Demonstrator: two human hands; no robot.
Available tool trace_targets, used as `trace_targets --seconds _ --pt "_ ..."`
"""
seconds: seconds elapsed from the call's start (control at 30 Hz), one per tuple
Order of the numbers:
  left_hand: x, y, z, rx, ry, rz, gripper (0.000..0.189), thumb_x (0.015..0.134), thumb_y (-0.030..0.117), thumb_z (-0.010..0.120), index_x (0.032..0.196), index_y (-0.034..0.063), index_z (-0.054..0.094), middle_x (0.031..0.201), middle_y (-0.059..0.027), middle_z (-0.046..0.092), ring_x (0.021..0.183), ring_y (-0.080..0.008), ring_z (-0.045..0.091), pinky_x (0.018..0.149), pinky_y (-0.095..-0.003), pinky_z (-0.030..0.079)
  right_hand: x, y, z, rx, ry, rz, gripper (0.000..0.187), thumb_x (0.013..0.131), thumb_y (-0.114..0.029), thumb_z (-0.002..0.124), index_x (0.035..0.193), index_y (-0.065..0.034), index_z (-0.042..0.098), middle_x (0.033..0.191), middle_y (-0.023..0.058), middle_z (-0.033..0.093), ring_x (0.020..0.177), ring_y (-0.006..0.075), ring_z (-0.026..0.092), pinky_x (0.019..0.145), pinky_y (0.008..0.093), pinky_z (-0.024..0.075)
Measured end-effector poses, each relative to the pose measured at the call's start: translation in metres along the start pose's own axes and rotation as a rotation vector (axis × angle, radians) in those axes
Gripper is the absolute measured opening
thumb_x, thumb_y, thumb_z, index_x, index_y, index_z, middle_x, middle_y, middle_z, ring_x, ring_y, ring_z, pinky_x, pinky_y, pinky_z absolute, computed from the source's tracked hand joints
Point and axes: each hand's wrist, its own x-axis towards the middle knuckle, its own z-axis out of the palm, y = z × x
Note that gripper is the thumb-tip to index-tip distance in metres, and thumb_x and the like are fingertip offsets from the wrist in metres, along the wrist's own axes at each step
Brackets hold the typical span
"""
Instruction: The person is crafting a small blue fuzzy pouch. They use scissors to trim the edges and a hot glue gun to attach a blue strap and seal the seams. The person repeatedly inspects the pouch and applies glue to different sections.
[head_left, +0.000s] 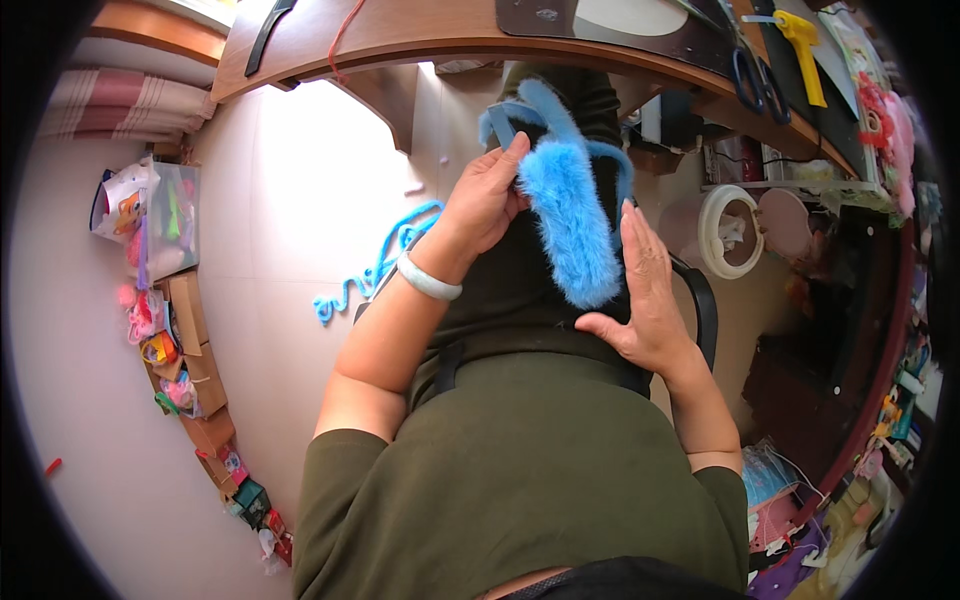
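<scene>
A fluffy blue piece (574, 225), an elongated pad of fuzzy fibre, hangs over my lap with thinner blue fuzzy strips joined at its top. My left hand (491, 191) pinches it at the upper left edge, thumb raised. A flat blue band (501, 124) shows above that thumb. My right hand (645, 289) is spread at the lower right of the pad, thumb apart from the fingers; whether its fingertips touch the thin strip (622, 176) beside them, I cannot tell. On the left, a loose tangle of blue fuzzy cord (375, 266) hangs or lies below my left forearm.
A wooden table (420, 41) curves across the top, with scissors (759, 86), a yellow glue gun (804, 56) and a red cord (337, 37) on it. A white-rimmed bin (731, 232) stands to the right. Boxes (202, 375) and a clear plastic container (172, 217) line the left.
</scene>
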Motion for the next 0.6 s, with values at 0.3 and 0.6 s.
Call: trace_targets --seconds 0.3,0.6 --pt "-0.012 -0.002 -0.003 0.014 -0.079 0.023 0.033 0.102 0.033 0.051 0.101 0.0020 0.063 0.093 -0.0060 0.068 0.084 -0.0144 0.066 0.076 -0.0299 0.057 0.065 0.026 -0.023 -0.412 0.233 -0.226 0.060 0.095 -0.036 0.055 0.143 -0.0015 0.044 0.146 0.0108 0.048 0.142 0.0331 0.033 0.115 0.0561 0.0155" --pt "-0.025 -0.007 0.011 -0.039 0.019 0.154 0.036 0.100 0.034 0.055 0.082 0.0042 0.061 0.070 -0.0011 0.057 0.063 -0.0111 0.057 0.068 -0.0311 0.057 0.012 -0.040 0.000 -0.157 -0.116 -0.497 0.056 0.084 -0.032 0.067 0.130 -0.0029 0.057 0.139 0.0125 0.054 0.136 0.0322 0.044 0.117 0.0543 0.0170"
